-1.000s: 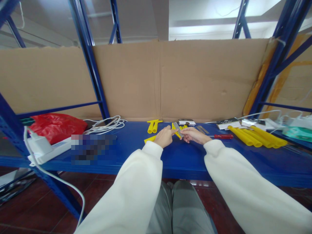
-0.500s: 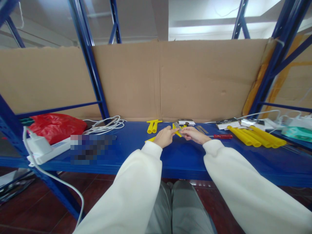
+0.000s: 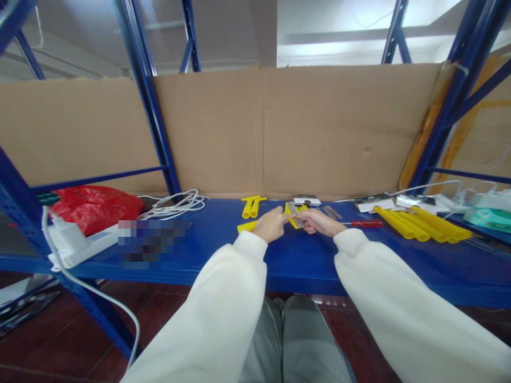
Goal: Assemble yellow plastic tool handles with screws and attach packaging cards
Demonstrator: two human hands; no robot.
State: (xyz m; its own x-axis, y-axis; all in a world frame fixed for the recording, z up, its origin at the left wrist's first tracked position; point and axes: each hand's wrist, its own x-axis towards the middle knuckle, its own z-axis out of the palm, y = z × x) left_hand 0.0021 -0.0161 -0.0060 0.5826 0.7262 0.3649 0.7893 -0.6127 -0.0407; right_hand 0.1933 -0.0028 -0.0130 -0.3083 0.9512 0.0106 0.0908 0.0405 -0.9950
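My left hand (image 3: pixel 272 223) is closed round a yellow scraper (image 3: pixel 246 227). The tube-shaped handle sticks out on the left of the hand, and the yellow head (image 3: pixel 288 208) shows beyond the fingers. With its fingers pinched, my right hand (image 3: pixel 317 221) holds a flat grey metal blade (image 3: pixel 294 211) against that head. Both hands almost meet at the blade, and the fingers hide part of the contact. Further metal blades (image 3: pixel 331 212) lie just past my right hand. A screwdriver with a red handle (image 3: pixel 366 224) lies to its right.
Two yellow scraper handles (image 3: pixel 250 207) lie behind my left hand. Several yellow handles (image 3: pixel 423 223) are piled at the right, near black-and-white packets (image 3: pixel 374 202). At the left are a red plastic bag (image 3: pixel 98 207), a white power strip (image 3: pixel 85 250) and coiled white cable (image 3: pixel 175 205). Cardboard (image 3: pixel 207 133) closes the back.
The blade has turned slightly at the scraper head and shows more of its flat face. Both hands keep nearly the same place and grip. The whole view has shifted a little.
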